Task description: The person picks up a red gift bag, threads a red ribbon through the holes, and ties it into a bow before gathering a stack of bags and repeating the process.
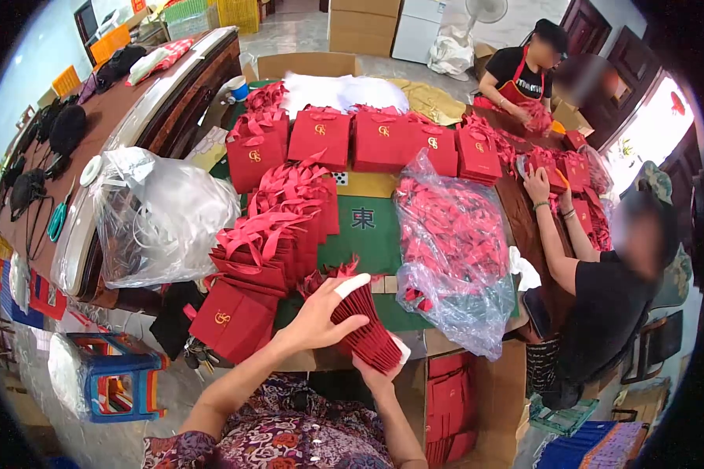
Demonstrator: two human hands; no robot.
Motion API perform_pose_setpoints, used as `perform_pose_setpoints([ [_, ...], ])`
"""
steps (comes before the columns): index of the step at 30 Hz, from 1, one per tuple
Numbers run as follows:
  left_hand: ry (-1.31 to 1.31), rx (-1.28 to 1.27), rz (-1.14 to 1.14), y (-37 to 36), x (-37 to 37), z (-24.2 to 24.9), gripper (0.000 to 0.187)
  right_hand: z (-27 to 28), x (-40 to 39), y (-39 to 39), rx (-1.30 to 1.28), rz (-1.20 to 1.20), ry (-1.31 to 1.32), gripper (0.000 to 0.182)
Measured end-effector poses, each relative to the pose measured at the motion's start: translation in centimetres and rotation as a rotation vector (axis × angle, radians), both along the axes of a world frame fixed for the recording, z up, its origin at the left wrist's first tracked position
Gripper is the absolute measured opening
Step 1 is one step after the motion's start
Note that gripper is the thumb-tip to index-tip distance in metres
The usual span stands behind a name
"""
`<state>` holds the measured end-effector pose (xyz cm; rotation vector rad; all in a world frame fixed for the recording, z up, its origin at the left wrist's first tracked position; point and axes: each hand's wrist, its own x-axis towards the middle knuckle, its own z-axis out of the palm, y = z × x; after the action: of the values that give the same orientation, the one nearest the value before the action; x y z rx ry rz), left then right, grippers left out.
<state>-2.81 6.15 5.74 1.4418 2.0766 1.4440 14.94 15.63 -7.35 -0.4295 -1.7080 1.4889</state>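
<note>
A tight stack of red gift bags [370,334] is held upright between my hands above the near table edge. My left hand [321,314] curls over its left side and top, with a white cover on one finger. Supporting the stack from below at the right is my right hand [377,374], partly hidden by it; white also shows at its fingertips. Left of my hands, a red bag with a gold logo [231,319] lies by a leaning row of red bags with ribbon handles [278,211].
A clear plastic bag of red ribbons [454,227] lies right of centre on the green tabletop [360,246]. More red bags [319,139] stand behind. An open carton [489,406] sits below right. Two people [618,273] handle red bags at the right. A blue stool [121,379] stands left.
</note>
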Motion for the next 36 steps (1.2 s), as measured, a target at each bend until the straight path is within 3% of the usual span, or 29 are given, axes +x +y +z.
perform_pose_setpoints([
  [4,-0.045,0.038,0.009,0.6,0.1,0.0,0.063,-0.8,0.4,0.7,0.155,0.153,-0.123,0.089],
  [6,-0.07,0.033,0.008,0.6,0.1,0.1,0.06,-1.0,0.0,0.0,0.037,0.068,0.001,0.087],
  [8,-0.077,-0.042,-0.04,0.3,-0.3,-0.1,0.067,-0.6,-0.3,0.1,0.108,0.057,-0.029,0.088],
  [10,-0.089,0.055,-0.082,0.0,-0.1,0.0,0.071,0.1,-0.6,-0.1,0.253,0.019,0.126,0.09],
  [11,-0.331,-0.05,-0.106,-0.4,0.0,0.5,0.072,0.4,-0.6,-0.4,0.196,0.042,0.152,0.091],
  [21,-0.138,0.03,0.033,-0.3,0.9,-1.2,0.055,2.9,1.5,-1.2,0.219,-0.028,-0.198,0.113],
  [24,-0.084,0.052,0.053,-0.2,1.0,-1.5,0.048,3.5,1.6,-1.8,0.227,-0.084,-0.175,0.117],
  [28,0.02,0.116,0.111,0.1,1.1,-2.0,0.033,2.5,1.7,-1.8,0.205,-0.13,-0.172,0.108],
  [31,0.012,0.159,0.158,-0.1,1.4,-2.3,0.028,1.5,1.0,-0.5,0.362,-0.122,-0.023,0.09],
  [36,-0.052,0.125,0.235,-0.1,1.3,-2.4,0.033,0.3,0.0,1.3,0.352,-0.064,-0.034,0.088],
])
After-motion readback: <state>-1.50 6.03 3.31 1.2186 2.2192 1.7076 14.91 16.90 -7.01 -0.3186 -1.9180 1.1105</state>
